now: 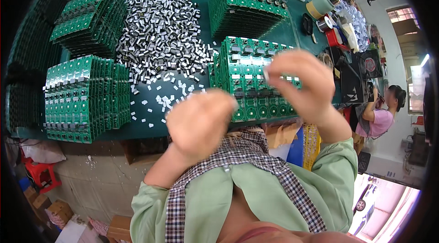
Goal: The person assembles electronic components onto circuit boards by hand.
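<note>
My left hand [199, 124] is closed and blurred, at the near left edge of a green circuit board panel [256, 105]. Whatever its fingers hold, if anything, is hidden. My right hand [302, 83] hovers over the right side of that panel, thumb and fingers pinched and smeared by motion. A small white piece [266, 74] shows at its fingertips. The panel lies on top of others and bears rows of black and white components. To the left spreads a large heap of small white-and-dark blocks [160, 28], with loose white pieces [167, 101] scattered nearer me.
Stacked green board panels stand at the far middle [247, 5], near left [82, 96] and far left [91, 14] of the green table [153, 129]. Right of them are a solder wire spool [325, 24], a tape roll [320, 6] and a black fan box [368, 64]. Two people sit beyond.
</note>
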`<state>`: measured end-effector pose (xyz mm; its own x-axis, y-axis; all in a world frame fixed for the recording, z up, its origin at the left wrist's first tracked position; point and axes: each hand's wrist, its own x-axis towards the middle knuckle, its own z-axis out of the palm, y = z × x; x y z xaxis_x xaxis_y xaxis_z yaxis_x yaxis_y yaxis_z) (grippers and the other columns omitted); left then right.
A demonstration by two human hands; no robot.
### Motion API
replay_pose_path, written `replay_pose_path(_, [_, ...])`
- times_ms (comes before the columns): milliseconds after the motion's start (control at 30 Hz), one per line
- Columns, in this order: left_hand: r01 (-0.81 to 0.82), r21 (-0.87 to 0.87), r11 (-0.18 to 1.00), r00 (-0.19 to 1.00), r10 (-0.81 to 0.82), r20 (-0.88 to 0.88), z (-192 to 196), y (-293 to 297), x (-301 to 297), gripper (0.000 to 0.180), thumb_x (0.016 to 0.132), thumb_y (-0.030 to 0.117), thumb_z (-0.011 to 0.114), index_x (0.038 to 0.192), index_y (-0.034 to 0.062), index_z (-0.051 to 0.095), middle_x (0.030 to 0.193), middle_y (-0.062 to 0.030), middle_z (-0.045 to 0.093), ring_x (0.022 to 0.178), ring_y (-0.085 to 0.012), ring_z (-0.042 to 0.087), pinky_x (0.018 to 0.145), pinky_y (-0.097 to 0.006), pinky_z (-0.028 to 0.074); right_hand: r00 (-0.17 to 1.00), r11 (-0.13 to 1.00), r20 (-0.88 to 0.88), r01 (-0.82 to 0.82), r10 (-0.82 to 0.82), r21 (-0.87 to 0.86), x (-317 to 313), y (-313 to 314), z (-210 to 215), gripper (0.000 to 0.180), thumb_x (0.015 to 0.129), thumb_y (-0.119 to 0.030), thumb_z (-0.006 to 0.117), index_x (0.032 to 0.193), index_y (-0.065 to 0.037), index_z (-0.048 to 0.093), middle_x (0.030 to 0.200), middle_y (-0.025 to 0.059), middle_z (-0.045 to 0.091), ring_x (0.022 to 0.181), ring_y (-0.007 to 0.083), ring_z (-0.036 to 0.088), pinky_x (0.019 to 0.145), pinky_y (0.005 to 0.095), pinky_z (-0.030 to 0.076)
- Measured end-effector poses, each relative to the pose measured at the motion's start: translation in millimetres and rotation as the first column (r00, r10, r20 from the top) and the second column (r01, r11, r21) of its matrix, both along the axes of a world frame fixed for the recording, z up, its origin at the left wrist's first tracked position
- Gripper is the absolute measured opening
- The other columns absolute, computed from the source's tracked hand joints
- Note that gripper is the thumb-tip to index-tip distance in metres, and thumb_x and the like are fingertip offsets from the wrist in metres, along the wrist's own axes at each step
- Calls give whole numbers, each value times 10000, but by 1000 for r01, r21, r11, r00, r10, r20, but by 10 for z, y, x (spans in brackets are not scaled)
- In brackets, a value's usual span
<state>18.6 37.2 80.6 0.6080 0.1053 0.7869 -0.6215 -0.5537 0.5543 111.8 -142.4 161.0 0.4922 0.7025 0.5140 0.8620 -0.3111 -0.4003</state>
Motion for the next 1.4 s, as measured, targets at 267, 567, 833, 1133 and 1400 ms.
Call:
replay_pose_path(267, [8,333,943,729,223,-647,-652,236,288,234,733,-18,620,966,-2,618,897,-125,563,823,-311,578,720,-400,462,989,980,127,100,-79,-170,191,93,-238,141,735,-35,671,869,-37,625,832,76,599,731,251,620,620,334,506])
replay_pose_path(567, [-66,348,935,719,286,-633,-825,239,371,150,755,-22,601,900,-20,637,860,-126,536,804,-307,568,710,-400,456,983,975,164,111,-80,-193,202,97,-281,140,722,-28,661,855,-40,620,827,60,586,711,241,610,589,327,498])
replay_pose_path(833, [-45,294,955,732,232,-640,-719,217,351,46,761,16,595,792,-17,601,852,-114,507,799,-288,571,671,-405,483,965,965,260,95,-29,-244,175,71,-315,276,639,-2,627,914,-28,626,844,64,591,741,223,617,604,310,507])
replay_pose_path(1133, [18,-524,851,780,-339,-525,-231,273,127,238,784,-71,605,1018,-32,629,930,-78,630,878,-144,613,780,-255,487,995,999,83,55,-54,-2,-11,34,-121,287,705,-2,682,986,-38,635,831,95,621,668,227,627,528,310,502])
replay_pose_path(1400, [259,-857,446,603,-768,-218,126,43,-73,296,821,-46,601,1074,-4,452,967,-78,578,896,-127,581,799,-264,485,955,970,-180,-241,237,-3,-220,55,-142,333,652,-37,741,969,-50,640,893,91,606,740,234,622,603,305,506])
